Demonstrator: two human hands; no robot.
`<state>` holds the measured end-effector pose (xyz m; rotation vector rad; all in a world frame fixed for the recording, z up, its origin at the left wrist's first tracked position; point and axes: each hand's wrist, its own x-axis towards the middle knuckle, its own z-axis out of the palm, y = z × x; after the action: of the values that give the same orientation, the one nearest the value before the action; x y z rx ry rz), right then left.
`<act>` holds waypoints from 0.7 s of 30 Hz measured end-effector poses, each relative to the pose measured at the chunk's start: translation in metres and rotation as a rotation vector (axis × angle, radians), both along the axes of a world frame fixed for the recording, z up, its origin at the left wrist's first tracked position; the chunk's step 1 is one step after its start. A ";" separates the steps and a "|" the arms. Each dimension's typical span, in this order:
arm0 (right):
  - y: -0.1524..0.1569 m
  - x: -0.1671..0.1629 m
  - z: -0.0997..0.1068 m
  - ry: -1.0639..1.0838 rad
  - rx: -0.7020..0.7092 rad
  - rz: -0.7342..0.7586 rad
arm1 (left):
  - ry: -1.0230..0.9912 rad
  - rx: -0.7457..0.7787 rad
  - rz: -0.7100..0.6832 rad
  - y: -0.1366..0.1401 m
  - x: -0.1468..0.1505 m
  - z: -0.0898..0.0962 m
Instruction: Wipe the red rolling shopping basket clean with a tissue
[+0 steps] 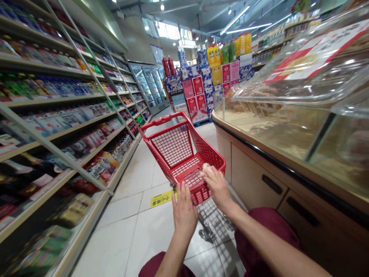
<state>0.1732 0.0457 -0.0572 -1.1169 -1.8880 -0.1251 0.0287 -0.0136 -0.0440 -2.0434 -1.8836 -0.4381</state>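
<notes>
A red plastic shopping cart (170, 142) stands right in front of me, its basket of open lattice and its handle on the far side. My left hand (184, 211) lies against the near edge of the basket, fingers stretched out and close together, holding nothing. At the right part of the near rim, my right hand (218, 189) has its fingers bent over a small crumpled white cloth or tissue (206, 169). The cloth is partly covered by the fingers. Nothing shows inside the basket.
Shelves of bottles and packs (72, 115) run along the left. A wooden counter (253, 165) with clear plastic covers rises close on the right. Stacked drink cartons (197, 96) stand ahead, glass-door fridges (147, 82) behind. A yellow floor sticker (161, 199) lies beside the cart.
</notes>
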 end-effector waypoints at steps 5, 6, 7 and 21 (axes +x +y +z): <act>-0.008 -0.013 -0.002 -0.063 0.060 0.154 | -0.006 -0.002 -0.035 -0.001 -0.002 0.000; -0.002 -0.004 -0.002 -0.055 0.037 0.102 | -0.007 0.002 -0.039 -0.001 -0.003 0.000; 0.005 0.006 -0.001 -0.036 0.005 0.031 | -0.008 0.007 -0.043 -0.002 -0.003 0.000; 0.010 0.018 0.002 -0.014 -0.036 -0.091 | 0.003 0.024 -0.019 -0.003 -0.001 0.000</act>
<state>0.1911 0.0561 -0.0550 -1.2294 -1.8588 -0.1511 0.0282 -0.0161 -0.0438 -2.0465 -1.8494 -0.4598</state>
